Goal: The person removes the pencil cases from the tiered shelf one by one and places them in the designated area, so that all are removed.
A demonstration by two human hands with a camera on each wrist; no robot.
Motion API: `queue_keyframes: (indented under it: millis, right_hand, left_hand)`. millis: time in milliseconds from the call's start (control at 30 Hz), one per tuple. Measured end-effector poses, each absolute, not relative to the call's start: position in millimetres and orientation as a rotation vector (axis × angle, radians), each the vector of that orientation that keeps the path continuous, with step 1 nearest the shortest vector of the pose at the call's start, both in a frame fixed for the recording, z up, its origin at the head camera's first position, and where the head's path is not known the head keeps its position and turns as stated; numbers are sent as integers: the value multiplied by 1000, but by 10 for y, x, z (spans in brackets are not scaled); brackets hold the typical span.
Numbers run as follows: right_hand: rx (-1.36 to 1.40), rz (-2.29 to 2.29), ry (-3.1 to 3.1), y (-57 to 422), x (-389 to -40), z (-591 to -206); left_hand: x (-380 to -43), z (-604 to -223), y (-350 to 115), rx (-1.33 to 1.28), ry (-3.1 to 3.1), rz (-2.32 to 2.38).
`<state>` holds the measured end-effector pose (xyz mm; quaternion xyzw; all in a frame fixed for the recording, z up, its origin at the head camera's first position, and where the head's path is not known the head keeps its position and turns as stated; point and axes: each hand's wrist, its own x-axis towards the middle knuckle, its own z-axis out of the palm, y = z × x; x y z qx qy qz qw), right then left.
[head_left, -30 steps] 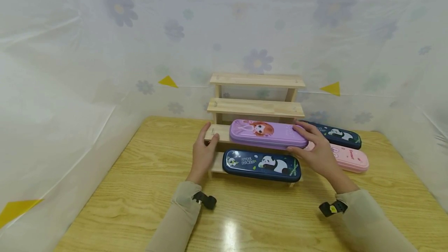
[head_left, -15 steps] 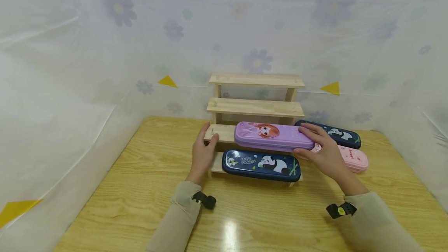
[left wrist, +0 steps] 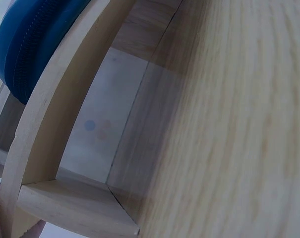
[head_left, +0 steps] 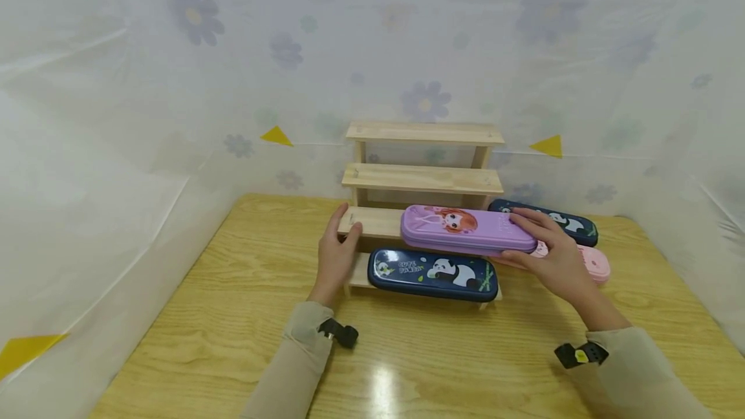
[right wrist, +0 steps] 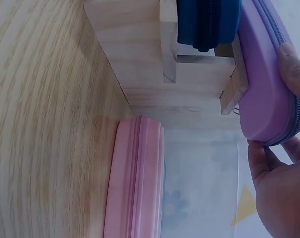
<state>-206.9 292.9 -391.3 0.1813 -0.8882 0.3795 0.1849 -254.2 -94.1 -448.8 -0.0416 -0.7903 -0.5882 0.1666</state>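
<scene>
A purple pencil case with a red-haired girl on its lid lies along the second-lowest step of a wooden tiered stand. My right hand grips the case's right end, thumb at the front. In the right wrist view the purple case juts past the step's end, with thumb and fingertips at its zipper. My left hand holds the stand's left side, thumb and forefinger spread at the second-lowest step's end. On the lowest step lies a navy panda pencil case.
Right of the stand, a pink pencil case lies on the wooden table, partly behind my right hand. Behind it is another navy panda pencil case. The two upper steps hold nothing. A flowered white sheet hangs behind.
My right hand has drawn the purple pencil case to the right along the step, baring more of the step's left part. The left hand stays at the stand's side.
</scene>
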Motion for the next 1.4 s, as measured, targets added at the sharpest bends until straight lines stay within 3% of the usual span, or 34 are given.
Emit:
queue_keyframes:
  millis: [833,1400]
  right_hand:
    - [475,1103,-2426,3350,-1904,-3998]
    - [275,1083,-2458,3712,-1733,-4069]
  left_hand:
    - [-2524,-4489,-943,-130,-2233,-1684]
    - [-2512,-4472,-941,-117,-2240,-1700]
